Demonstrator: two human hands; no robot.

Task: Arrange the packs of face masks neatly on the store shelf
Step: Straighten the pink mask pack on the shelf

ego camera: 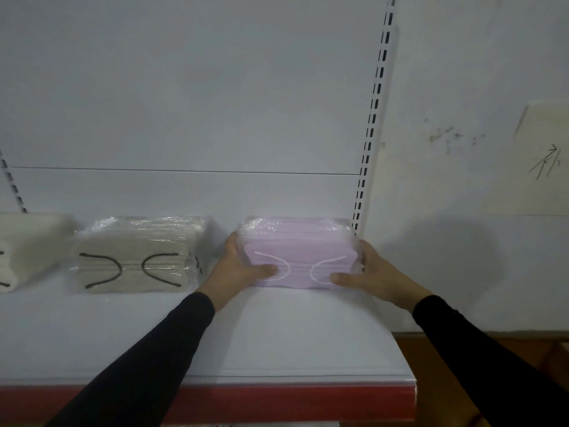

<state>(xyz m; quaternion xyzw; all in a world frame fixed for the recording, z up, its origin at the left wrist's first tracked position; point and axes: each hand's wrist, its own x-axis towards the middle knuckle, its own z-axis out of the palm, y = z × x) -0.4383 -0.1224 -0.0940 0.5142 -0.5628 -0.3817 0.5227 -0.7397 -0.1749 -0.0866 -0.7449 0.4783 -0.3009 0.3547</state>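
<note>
A pink pack of face masks point(300, 245) in clear wrap rests on the white shelf point(277, 334), near the back panel at the right end. My left hand point(235, 266) grips its left side, thumb on the front. My right hand point(366, 271) grips its right side the same way. To the left stands a beige pack point(135, 257) with black ear loops. A cream-white pack point(27, 248) sits at the far left, cut off by the frame edge. All three packs stand in one row along the back.
A slotted white upright point(374, 118) marks the shelf's right end, just behind the pink pack. The shelf front has a red edge strip point(277, 402). A scuffed white wall point(462, 149) lies to the right. A gap separates the beige and pink packs.
</note>
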